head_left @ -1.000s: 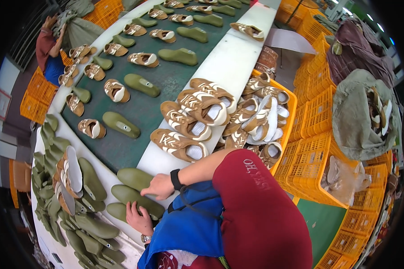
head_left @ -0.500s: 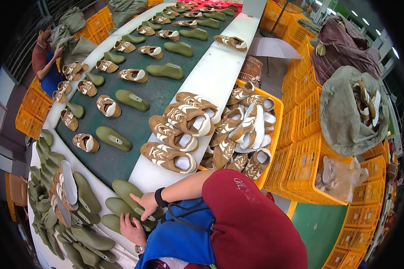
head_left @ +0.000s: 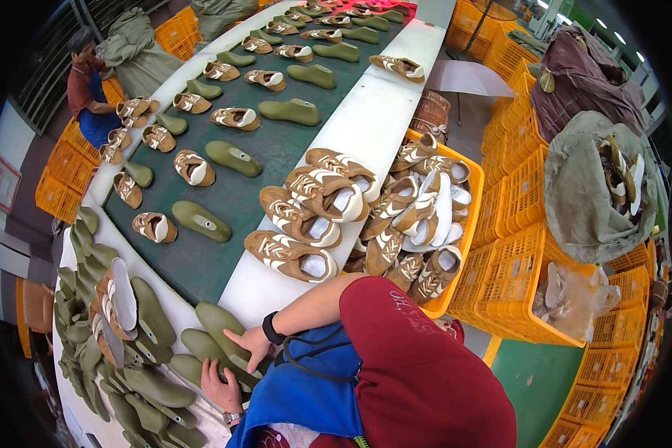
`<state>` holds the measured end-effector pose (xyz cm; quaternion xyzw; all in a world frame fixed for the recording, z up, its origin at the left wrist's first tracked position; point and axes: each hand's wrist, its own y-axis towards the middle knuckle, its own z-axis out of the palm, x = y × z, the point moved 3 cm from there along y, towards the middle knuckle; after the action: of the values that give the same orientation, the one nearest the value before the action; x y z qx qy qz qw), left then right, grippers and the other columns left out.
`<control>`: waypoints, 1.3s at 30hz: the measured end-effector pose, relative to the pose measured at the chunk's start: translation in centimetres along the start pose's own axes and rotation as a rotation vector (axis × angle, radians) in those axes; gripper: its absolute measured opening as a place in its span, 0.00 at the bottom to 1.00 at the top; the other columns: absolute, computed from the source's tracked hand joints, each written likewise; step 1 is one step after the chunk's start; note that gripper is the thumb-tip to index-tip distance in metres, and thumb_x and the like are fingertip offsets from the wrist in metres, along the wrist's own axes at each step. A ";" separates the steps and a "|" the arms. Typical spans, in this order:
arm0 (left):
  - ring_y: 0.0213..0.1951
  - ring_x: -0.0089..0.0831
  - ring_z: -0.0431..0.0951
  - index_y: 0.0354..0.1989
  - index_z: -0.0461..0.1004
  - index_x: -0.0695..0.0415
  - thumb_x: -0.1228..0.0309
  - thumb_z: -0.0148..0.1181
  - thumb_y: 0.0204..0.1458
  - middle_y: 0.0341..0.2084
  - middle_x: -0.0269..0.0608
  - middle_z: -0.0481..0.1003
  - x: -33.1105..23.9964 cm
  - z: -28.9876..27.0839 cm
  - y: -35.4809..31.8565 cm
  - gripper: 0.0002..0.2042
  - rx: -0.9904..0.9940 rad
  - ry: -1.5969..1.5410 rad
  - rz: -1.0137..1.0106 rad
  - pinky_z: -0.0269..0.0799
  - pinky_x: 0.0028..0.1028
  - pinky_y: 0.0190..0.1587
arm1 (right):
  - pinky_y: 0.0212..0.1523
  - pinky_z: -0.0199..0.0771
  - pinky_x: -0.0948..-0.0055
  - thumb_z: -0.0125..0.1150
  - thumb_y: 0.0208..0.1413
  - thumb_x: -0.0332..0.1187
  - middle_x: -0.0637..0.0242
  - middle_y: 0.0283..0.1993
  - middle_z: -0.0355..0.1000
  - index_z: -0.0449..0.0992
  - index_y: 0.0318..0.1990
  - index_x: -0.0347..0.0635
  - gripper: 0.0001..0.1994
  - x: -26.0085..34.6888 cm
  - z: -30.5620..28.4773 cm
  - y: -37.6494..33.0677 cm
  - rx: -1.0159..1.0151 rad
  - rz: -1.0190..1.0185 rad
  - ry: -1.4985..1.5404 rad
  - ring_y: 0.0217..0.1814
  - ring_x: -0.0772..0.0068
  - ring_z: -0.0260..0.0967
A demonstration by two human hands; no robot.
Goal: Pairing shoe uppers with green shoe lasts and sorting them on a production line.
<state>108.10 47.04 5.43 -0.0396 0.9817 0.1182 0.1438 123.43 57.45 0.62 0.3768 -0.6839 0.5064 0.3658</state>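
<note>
Three or so green shoe lasts (head_left: 204,346) lie side by side against my body at the near table edge. My left hand (head_left: 222,388) rests on their near ends with its fingers stretched out. Across the same lasts reaches my right hand (head_left: 252,345), its thumb and forefinger spread apart on them. The hands almost meet, and neither visibly lifts a last. Left of them a pile of green lasts (head_left: 145,388) covers the table, with white-lined brown shoe pieces (head_left: 119,302) on top. Several brown-and-white shoes (head_left: 282,254) stand in a group beyond my right forearm.
A green conveyor belt (head_left: 231,201) carries rows of shoes and lasts away from me. A yellow crate (head_left: 467,224) full of shoes stands right of the table. Stacked yellow crates (head_left: 485,287) line the right side. A co-worker (head_left: 89,89) stands at the far left.
The whole view has shifted slightly, so things appear a little farther right and lower. My hands stay on the lasts. The co-worker's arm has lowered toward the table.
</note>
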 end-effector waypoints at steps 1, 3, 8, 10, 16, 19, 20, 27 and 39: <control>0.47 0.47 0.68 0.42 0.71 0.58 0.70 0.54 0.43 0.48 0.48 0.69 0.0 -0.1 -0.1 0.15 -0.003 0.003 -0.003 0.61 0.39 0.50 | 0.21 0.74 0.71 0.67 0.38 0.50 0.44 0.30 0.72 0.13 0.59 0.30 0.64 -0.2 0.2 0.3 0.002 -0.003 -0.003 0.21 0.59 0.72; 0.47 0.47 0.68 0.41 0.71 0.57 0.69 0.54 0.43 0.48 0.48 0.69 0.0 -0.1 -0.1 0.15 -0.005 0.006 0.003 0.61 0.39 0.49 | 0.21 0.74 0.71 0.67 0.38 0.51 0.45 0.30 0.72 0.15 0.60 0.30 0.64 -0.7 0.4 1.2 -0.047 -0.038 -0.092 0.22 0.59 0.72; 0.47 0.46 0.68 0.41 0.72 0.58 0.69 0.54 0.43 0.48 0.48 0.69 -0.3 -0.2 -0.2 0.15 -0.024 0.010 -0.014 0.61 0.39 0.49 | 0.21 0.73 0.72 0.67 0.37 0.52 0.46 0.30 0.72 0.16 0.61 0.31 0.64 -0.1 0.1 0.5 -0.052 -0.003 -0.137 0.22 0.59 0.72; 0.47 0.46 0.68 0.41 0.72 0.57 0.69 0.55 0.43 0.48 0.47 0.69 -0.3 -0.1 -0.3 0.15 -0.035 0.010 -0.015 0.61 0.39 0.49 | 0.21 0.72 0.72 0.67 0.36 0.52 0.46 0.30 0.72 0.16 0.61 0.32 0.64 0.6 -0.3 -0.5 -0.035 0.028 -0.123 0.22 0.59 0.71; 0.47 0.45 0.69 0.41 0.72 0.57 0.69 0.55 0.44 0.48 0.46 0.69 -0.3 0.0 -0.2 0.14 -0.035 0.007 0.001 0.61 0.39 0.49 | 0.19 0.70 0.72 0.67 0.37 0.53 0.50 0.26 0.71 0.21 0.63 0.32 0.62 0.7 -1.0 -1.5 -0.118 -0.016 -0.139 0.20 0.62 0.69; 0.47 0.45 0.69 0.41 0.72 0.57 0.69 0.55 0.44 0.48 0.46 0.69 0.4 0.4 -0.6 0.14 -0.048 0.011 0.014 0.61 0.39 0.49 | 0.21 0.71 0.74 0.66 0.38 0.56 0.56 0.25 0.72 0.45 0.60 0.24 0.52 0.4 -1.1 -2.9 -0.041 -0.061 -0.140 0.22 0.66 0.71; 0.47 0.45 0.69 0.41 0.72 0.57 0.69 0.55 0.44 0.48 0.46 0.69 0.5 0.6 -0.7 0.14 -0.055 0.018 0.018 0.61 0.39 0.49 | 0.22 0.71 0.73 0.64 0.40 0.55 0.58 0.24 0.72 0.56 0.55 0.25 0.44 -0.6 -0.8 -3.2 -0.015 -0.092 -0.164 0.23 0.67 0.71; 0.46 0.44 0.69 0.41 0.72 0.57 0.69 0.54 0.46 0.47 0.46 0.70 -0.1 -0.1 -0.5 0.13 -0.088 0.020 0.047 0.61 0.38 0.49 | 0.25 0.67 0.74 0.51 0.55 0.44 0.68 0.19 0.70 0.76 0.29 0.37 0.17 -4.7 0.4 -21.1 -0.403 0.033 0.102 0.21 0.77 0.66; 0.46 0.44 0.69 0.43 0.71 0.58 0.71 0.53 0.46 0.48 0.47 0.69 0.5 0.0 -0.9 0.14 -0.064 0.003 0.046 0.61 0.38 0.50 | 0.19 0.70 0.70 0.50 0.51 0.39 0.59 0.19 0.72 0.76 0.23 0.34 0.17 -22.8 7.1 -38.0 -0.442 1.058 0.137 0.18 0.69 0.70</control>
<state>107.69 46.11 5.11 -0.0220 0.9783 0.1527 0.1382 166.45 46.15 -5.16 -0.1357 -0.8435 0.4888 0.1763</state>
